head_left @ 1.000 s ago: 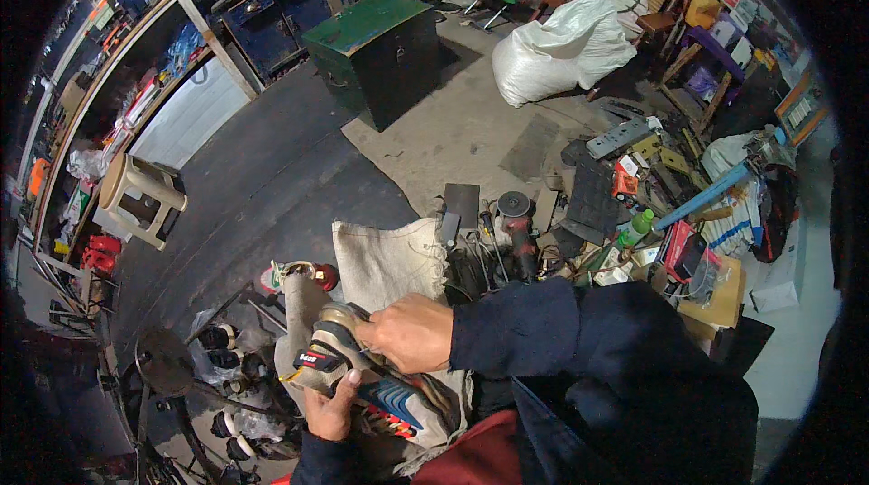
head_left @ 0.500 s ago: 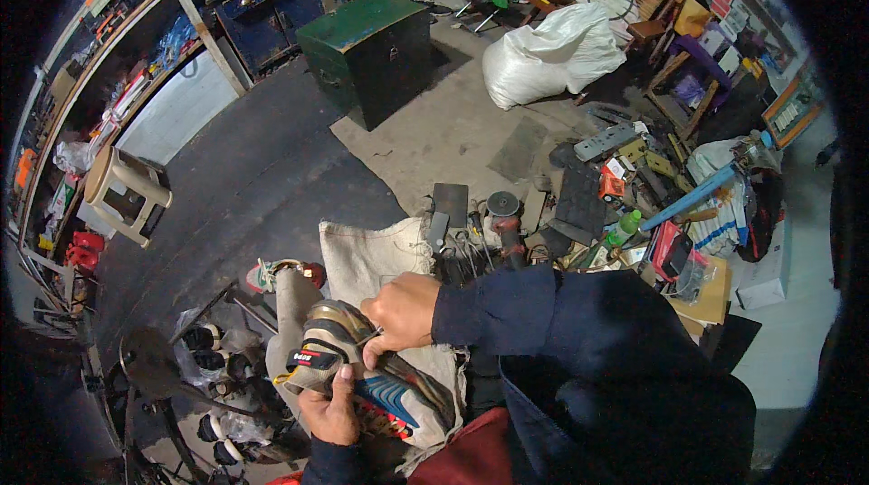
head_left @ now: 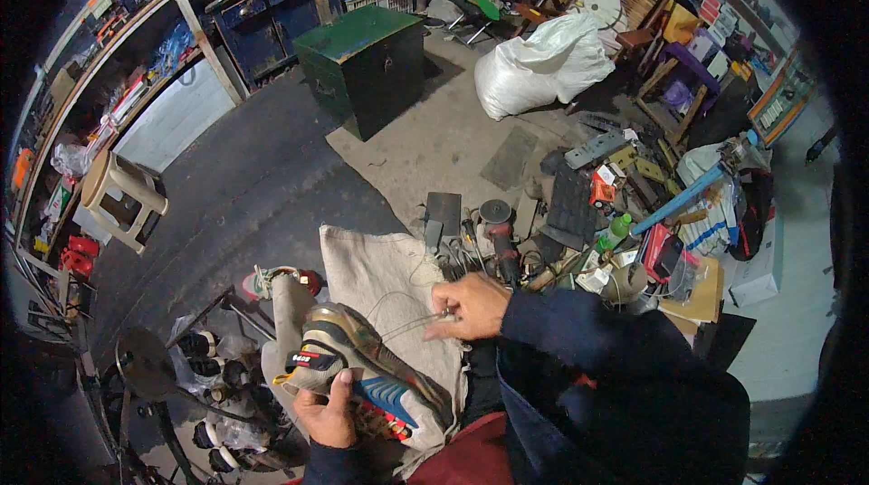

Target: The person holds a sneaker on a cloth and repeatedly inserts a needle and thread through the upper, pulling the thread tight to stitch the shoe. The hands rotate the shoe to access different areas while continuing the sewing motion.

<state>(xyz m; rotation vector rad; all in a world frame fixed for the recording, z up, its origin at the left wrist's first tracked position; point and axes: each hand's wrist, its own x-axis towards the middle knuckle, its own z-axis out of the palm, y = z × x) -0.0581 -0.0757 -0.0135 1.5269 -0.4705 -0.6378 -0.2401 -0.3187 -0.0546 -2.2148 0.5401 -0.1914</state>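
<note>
My left hand (head_left: 328,408) grips a worn sports shoe (head_left: 362,367), olive and grey with a red patch at the heel and a blue sole, held sole-side up over my lap. My right hand (head_left: 469,305) is to the right of the shoe, fingers pinched on a thin needle-like tool with a pale thread (head_left: 412,326) running from it back to the shoe. A beige cloth sack (head_left: 380,272) lies under both hands.
A cluttered pile of tools, an angle grinder (head_left: 500,236) and a green bottle (head_left: 615,232) lies right of the sack. A dark green metal box (head_left: 367,64), a white stuffed sack (head_left: 539,64), a plastic stool (head_left: 118,195) and shelves stand farther off.
My right hand has pulled away from the shoe toward the right, drawing the thread out taut. The left hand keeps holding the shoe.
</note>
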